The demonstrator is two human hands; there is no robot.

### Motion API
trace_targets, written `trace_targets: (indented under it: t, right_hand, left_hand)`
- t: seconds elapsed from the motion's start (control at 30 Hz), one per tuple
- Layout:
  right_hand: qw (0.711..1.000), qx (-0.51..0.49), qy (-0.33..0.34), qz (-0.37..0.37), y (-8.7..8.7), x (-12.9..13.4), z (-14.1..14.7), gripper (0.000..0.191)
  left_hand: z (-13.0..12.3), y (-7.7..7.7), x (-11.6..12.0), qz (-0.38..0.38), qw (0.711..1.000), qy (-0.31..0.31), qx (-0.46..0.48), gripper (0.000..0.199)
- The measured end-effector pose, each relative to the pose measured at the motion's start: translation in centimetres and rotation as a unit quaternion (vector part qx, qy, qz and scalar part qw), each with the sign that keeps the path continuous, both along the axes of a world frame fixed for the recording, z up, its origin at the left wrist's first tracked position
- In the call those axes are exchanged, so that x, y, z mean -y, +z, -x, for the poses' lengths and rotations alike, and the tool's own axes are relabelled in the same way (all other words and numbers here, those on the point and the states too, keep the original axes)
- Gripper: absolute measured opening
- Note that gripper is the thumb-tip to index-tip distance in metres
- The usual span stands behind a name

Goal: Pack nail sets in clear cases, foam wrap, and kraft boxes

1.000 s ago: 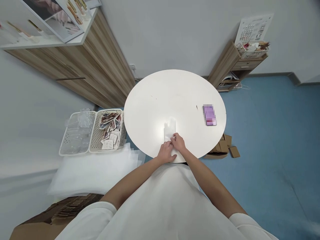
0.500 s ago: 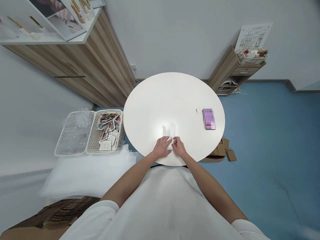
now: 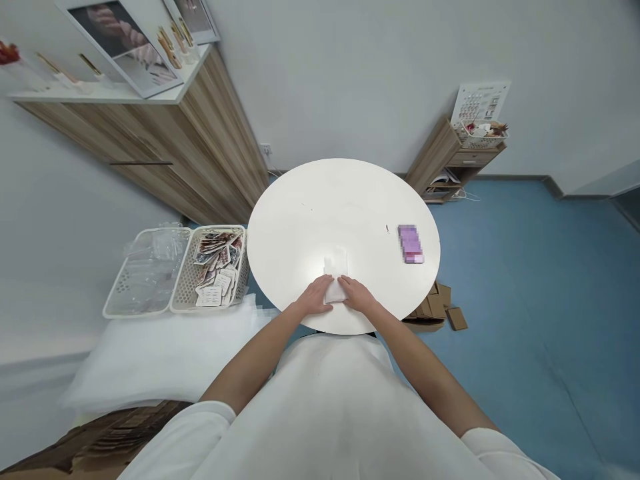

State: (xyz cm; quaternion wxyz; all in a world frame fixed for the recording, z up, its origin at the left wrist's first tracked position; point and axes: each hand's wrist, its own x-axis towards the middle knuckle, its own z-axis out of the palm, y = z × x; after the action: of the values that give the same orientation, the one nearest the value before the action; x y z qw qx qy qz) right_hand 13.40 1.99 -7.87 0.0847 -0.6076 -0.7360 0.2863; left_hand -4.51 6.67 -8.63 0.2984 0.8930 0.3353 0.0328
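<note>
Packaging [image 3: 336, 289], white and partly see-through, lies between the two hands on the rounded white table [image 3: 345, 193], close to the edge nearest the person. The left hand [image 3: 316, 295] rests along its left side, thumb spread apart from the fingers, the fingertips reaching onto the packaging. The right hand [image 3: 356, 295] touches the opposite side with its fingertips; whether it pinches the material or only presses on it, I cannot tell. Part of the packaging extends beyond the fingertips of both hands, its far end uneven.

Farther out and to the right of the right hand lies a purple oblong item [image 3: 411, 244], blurred by pixelation, with a tiny dark object [image 3: 387, 229] just beside it. Below the tabletop on that same side are brown cardboard boxes [image 3: 431, 307].

Well to the left of the left hand stands a white perforated basket [image 3: 184, 292] of printed cards [image 3: 220, 267], and next to it another basket [image 3: 113, 293] with clear plastic bags [image 3: 157, 267]. White translucent sheets [image 3: 165, 360] lie nearer the person than both baskets.
</note>
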Motion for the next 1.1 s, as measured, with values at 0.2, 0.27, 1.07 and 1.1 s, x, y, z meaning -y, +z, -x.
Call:
trace_targets:
  t: [0.2,0.27,1.07,1.1]
  right_hand:
    - [0.999,0.030,0.011,0.015,0.6,1.4,0.6,0.062]
    - [1.000,0.013,0.021,0.014,0.7,2.4,0.7,0.059]
    - [0.956,-0.114,-0.226,0.149,0.4,0.8,-0.2,0.024]
    - [0.951,-0.109,-0.246,0.150,0.2,0.7,-0.2,0.029]
  left_hand:
    - [0.2,0.7,1.0,-0.033,0.999,-0.008,-0.015,0.059]
    - [0.4,1.2,1.7,-0.026,0.999,-0.013,-0.018,0.053]
    - [-0.3,-1.2,1.2,0.233,0.888,0.366,0.154,0.014]
    - [-0.5,-1.2,1.2,0.223,0.892,0.366,0.143,0.012]
